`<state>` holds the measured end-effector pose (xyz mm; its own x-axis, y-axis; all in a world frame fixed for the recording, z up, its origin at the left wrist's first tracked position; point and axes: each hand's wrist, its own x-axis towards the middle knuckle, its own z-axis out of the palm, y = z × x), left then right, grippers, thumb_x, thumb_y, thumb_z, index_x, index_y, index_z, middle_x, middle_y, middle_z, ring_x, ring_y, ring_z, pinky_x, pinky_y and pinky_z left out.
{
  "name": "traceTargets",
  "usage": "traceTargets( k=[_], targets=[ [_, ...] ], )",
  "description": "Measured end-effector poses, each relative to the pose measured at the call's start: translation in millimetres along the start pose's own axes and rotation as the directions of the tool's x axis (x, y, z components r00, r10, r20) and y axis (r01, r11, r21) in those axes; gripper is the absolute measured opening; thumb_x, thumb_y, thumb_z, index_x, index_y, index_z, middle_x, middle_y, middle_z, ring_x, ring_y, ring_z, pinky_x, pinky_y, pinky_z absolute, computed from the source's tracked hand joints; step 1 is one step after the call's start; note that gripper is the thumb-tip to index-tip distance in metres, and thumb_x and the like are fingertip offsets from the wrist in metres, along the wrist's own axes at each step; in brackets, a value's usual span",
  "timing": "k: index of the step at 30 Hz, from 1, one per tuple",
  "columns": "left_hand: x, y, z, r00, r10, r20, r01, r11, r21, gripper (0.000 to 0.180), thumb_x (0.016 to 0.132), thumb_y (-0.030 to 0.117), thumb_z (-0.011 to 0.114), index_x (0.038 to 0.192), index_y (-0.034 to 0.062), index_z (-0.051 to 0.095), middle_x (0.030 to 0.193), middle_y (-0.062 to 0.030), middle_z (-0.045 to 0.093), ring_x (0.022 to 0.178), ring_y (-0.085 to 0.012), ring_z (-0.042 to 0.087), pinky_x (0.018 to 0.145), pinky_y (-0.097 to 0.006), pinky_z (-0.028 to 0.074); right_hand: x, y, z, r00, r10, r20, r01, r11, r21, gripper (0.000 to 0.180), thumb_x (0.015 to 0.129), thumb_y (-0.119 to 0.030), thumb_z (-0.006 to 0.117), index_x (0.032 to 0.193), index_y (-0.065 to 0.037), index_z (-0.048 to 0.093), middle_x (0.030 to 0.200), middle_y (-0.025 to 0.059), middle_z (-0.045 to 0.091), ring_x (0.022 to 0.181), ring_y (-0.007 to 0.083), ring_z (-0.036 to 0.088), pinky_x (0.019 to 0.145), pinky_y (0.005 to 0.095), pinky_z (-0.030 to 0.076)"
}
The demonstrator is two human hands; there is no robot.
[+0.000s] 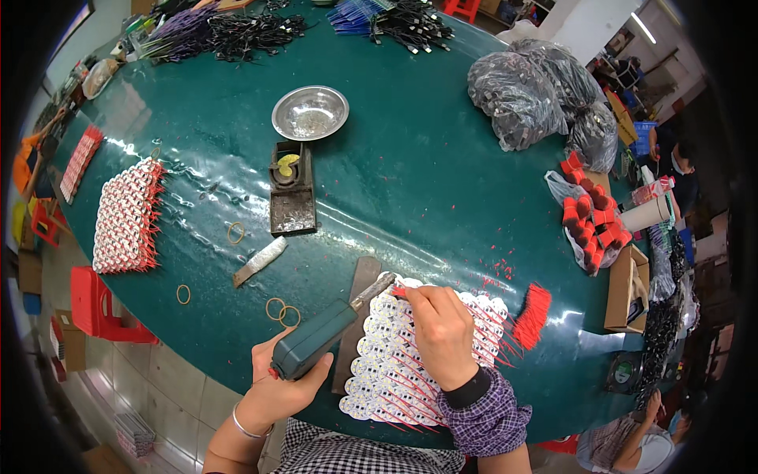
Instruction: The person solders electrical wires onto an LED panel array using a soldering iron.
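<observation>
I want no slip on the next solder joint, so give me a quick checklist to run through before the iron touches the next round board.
1. Soldering iron held firmly in the left hand: ok, fingers wrap the green handle.
2. Iron tip at the joint: ok, it points to the top edge of the sheet of round white boards, beside the right hand's fingertips.
3. Right hand steadying the red wire: ok, it pinches at the boards' top edge.
4. Tip clean and tinned: cannot tell, too small.
5. Iron stand within reach: ok, it sits just beyond the boards.
6. Loose rubber bands clear of the iron: not ok, two lie just beside its handle.
</observation>
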<state>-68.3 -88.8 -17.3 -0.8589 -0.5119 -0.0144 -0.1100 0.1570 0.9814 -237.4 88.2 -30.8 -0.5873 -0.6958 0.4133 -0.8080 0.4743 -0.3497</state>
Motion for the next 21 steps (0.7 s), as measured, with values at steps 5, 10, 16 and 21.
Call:
traceTargets(
  k=[5, 10, 16, 21],
  targets=[
    [0.6, 0.4, 1.7, 1.0, -0.007, 0.012, 0.006, 0.998, 0.055, 0.018, 0.081, 0.002, 0.078, 0.097, -0.002, 0.071, 0.078, -0.004, 0.068, 0.065, -0.0074, 0.06, 0.059, -0.025, 0.047, 0.8, 0.4, -0.9, 1.0, 0.006, 0.001, -0.006, 1.0, 0.018, 0.032, 0.073, 0.004, 0.065, 0.105, 0.001, 0.067, 0.096, 0.0104, 0.064, 0.086, 0.027, 0.063, 0.071, 0.0375, 0.054],
    [0.0, 1.4, 0.9, 1.0, -0.013, 0.017, 0.011, 0.995, 0.096, 0.017, 0.08, 0.002, 0.078, 0.095, -0.0014, 0.07, 0.076, -0.0037, 0.068, 0.065, -0.0075, 0.06, 0.059, -0.025, 0.047, 1.4, 0.2, -1.3, 1.0, 0.007, 0.007, -0.007, 1.0, 0.012, 0.032, 0.074, 0.003, 0.065, 0.105, 0.001, 0.067, 0.096, 0.0104, 0.064, 0.086, 0.0271, 0.063, 0.071, 0.0377, 0.054],
    [1.5, 2.6, 1.7, 1.0, 0.012, 0.017, -0.013, 0.994, 0.104, 0.018, 0.08, 0.001, 0.077, 0.097, -0.002, 0.071, 0.077, -0.0035, 0.067, 0.065, -0.0076, 0.06, 0.058, -0.025, 0.047, 0.5, -0.3, -0.6, 1.0, 0.013, 0.009, -0.013, 1.0, -0.001, 0.031, 0.074, 0.003, 0.065, 0.105, 0.001, 0.067, 0.096, 0.0101, 0.063, 0.085, 0.0266, 0.063, 0.071, 0.0377, 0.054],
    [-4.4, 6.3, -3.1, 0.997, 0.067, -0.041, -0.063, 0.995, 0.083, 0.021, 0.079, 0.001, 0.078, 0.099, -0.0021, 0.073, 0.083, -0.0051, 0.07, 0.064, -0.0106, 0.063, 0.058, -0.025, 0.048, 0.4, -2.4, -0.5, 0.999, 0.036, 0.002, -0.036, 0.999, 0.002, 0.029, 0.076, 0.002, 0.065, 0.104, 0.001, 0.068, 0.096, 0.0102, 0.062, 0.086, 0.0265, 0.062, 0.071, 0.0378, 0.053]
  ],
)
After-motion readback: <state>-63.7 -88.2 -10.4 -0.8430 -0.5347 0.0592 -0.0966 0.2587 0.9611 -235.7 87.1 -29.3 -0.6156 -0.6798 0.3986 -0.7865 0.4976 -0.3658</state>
